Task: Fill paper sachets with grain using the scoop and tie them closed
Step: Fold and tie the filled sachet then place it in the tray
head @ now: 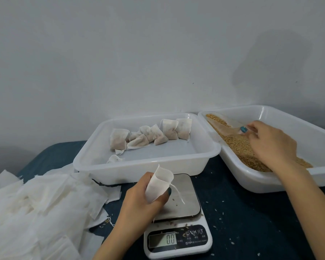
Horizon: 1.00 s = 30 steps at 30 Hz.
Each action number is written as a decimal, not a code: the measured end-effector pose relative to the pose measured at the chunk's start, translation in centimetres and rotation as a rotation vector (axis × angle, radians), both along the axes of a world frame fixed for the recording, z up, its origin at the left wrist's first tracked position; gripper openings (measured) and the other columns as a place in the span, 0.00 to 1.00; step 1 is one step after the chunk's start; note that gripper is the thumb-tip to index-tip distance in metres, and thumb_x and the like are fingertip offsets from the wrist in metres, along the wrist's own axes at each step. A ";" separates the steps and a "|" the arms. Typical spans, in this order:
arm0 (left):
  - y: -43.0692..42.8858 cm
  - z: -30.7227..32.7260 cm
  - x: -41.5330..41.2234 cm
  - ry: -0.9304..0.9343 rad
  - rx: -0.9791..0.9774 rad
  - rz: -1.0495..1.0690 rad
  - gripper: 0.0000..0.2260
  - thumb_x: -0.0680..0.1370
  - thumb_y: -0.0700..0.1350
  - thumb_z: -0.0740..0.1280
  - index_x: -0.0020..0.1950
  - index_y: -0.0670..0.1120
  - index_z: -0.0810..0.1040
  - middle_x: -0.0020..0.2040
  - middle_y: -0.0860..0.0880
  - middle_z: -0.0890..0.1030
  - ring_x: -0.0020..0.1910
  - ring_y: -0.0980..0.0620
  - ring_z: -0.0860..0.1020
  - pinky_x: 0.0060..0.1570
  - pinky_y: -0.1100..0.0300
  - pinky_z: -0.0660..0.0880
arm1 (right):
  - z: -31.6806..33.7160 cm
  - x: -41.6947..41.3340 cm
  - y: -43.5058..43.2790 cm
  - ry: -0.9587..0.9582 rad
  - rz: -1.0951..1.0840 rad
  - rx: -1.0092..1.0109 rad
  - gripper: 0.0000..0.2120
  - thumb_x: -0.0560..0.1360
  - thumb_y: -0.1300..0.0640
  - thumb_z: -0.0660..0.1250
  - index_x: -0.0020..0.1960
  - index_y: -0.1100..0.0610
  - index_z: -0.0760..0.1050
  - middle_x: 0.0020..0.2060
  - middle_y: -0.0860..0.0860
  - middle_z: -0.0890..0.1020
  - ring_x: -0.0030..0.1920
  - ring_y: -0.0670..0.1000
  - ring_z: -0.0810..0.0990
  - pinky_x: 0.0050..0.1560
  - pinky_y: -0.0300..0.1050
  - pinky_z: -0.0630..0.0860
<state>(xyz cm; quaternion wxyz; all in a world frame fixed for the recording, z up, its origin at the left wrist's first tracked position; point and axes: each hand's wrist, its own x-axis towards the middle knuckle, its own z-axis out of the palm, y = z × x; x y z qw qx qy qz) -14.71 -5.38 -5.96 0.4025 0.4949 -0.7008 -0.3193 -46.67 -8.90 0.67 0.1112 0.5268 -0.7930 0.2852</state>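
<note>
My left hand (139,199) grips an empty white paper sachet (159,182) with its mouth held open, just above the scale's steel platform; a thin string hangs from it. My right hand (268,143) reaches into the right tub (270,182) and holds the handle of a clear plastic scoop (225,126) that lies in the brown grain (233,143). The middle tub (94,166) holds several filled, tied sachets (148,136).
A white kitchen scale (178,239) reading 0.0 sits in front of me on the dark blue cloth. A loose heap of empty sachets (38,207) lies at the left. Stray grains dot the cloth and scale. A plain wall stands behind the tubs.
</note>
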 end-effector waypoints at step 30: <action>0.0 0.3 0.6 -0.233 -0.124 -0.038 0.14 0.74 0.58 0.70 0.56 0.59 0.72 0.46 0.59 0.82 0.45 0.61 0.78 0.44 0.59 0.76 | 4.6 6.6 3.7 0.612 0.763 -0.197 0.12 0.69 0.60 0.75 0.52 0.54 0.84 0.44 0.52 0.84 0.50 0.60 0.82 0.68 0.71 0.63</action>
